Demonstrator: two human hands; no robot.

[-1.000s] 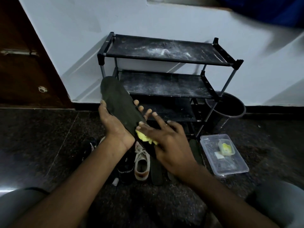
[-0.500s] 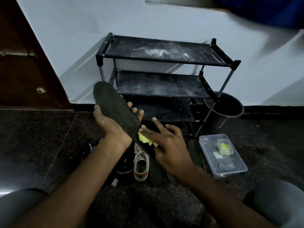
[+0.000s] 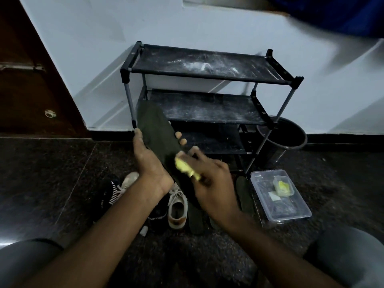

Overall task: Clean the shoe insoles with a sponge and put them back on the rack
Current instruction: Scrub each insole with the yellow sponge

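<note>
A dark insole (image 3: 158, 132) is held up at a slant in front of the black three-shelf rack (image 3: 205, 80). My left hand (image 3: 149, 161) grips it from below, thumb on its left edge and fingertips showing past its right edge. My right hand (image 3: 212, 179) holds a yellow sponge (image 3: 185, 167) against the insole's lower part. The insole's heel end is hidden behind my right hand. The rack's shelves are dusty and bare.
On the dark floor below my hands lie a white sneaker (image 3: 176, 206), a black shoe (image 3: 114, 194), and other dark insoles (image 3: 245, 194). A clear plastic box (image 3: 280, 196) sits at the right, a black bucket (image 3: 284, 140) behind it. A wooden door (image 3: 27, 80) stands left.
The insole and both hands have shifted slightly, and the sponge has slid along the insole's lower part. My right hand is motion-blurred now.
</note>
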